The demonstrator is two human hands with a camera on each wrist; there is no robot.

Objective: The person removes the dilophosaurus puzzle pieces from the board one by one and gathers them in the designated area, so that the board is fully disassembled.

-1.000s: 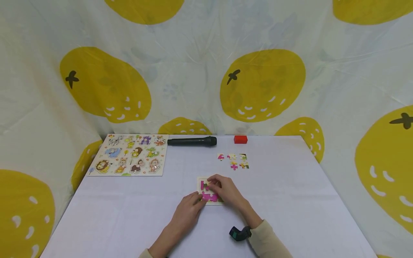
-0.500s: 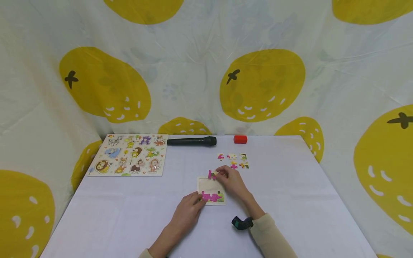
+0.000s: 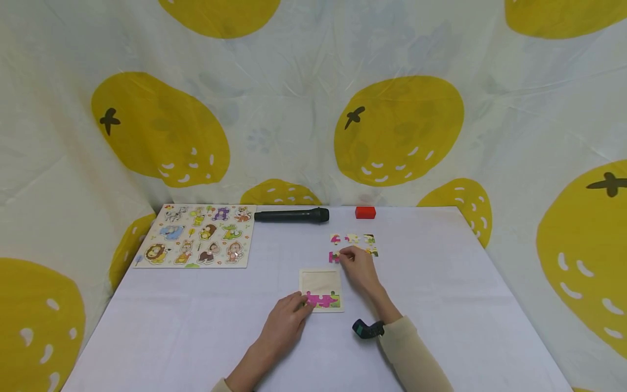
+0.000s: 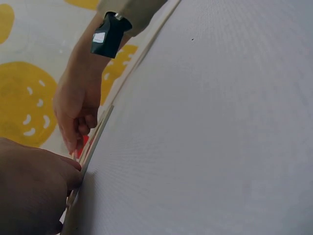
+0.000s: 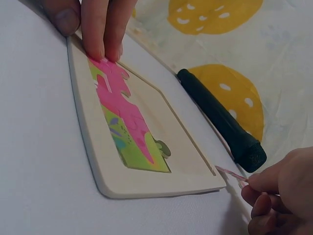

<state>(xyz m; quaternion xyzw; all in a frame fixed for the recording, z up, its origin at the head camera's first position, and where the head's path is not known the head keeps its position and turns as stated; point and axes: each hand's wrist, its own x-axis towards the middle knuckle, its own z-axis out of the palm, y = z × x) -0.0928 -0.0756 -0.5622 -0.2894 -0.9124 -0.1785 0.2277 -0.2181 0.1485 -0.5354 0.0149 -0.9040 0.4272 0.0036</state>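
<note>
A small wooden puzzle tray [image 3: 320, 280] lies in front of me. Joined pink and green pieces [image 3: 323, 300] fill its near strip, and bare wood shows behind them. My left hand [image 3: 284, 321] rests at the tray's left side; in the right wrist view its straight fingers press on the pink pieces, the thumb at the rim. Beyond the tray, my right hand [image 3: 361, 270] pinches a pink puzzle piece [image 3: 334, 257] by its edge. That piece [image 5: 232, 173] appears edge-on in the right wrist view. Several loose pieces [image 3: 352, 238] lie behind this hand, which partly covers them.
An animal puzzle board [image 3: 193, 237] lies at the back left. Beside it is a black microphone [image 3: 291, 215], and a red block [image 3: 365, 212] sits at the table's back edge. A patterned cloth [image 3: 294, 125] hangs behind the white-covered table [image 3: 431, 305].
My right hand has lifted the pink piece out of the tray and carried it away from me to beside the loose pieces. My left hand has stayed in place.
</note>
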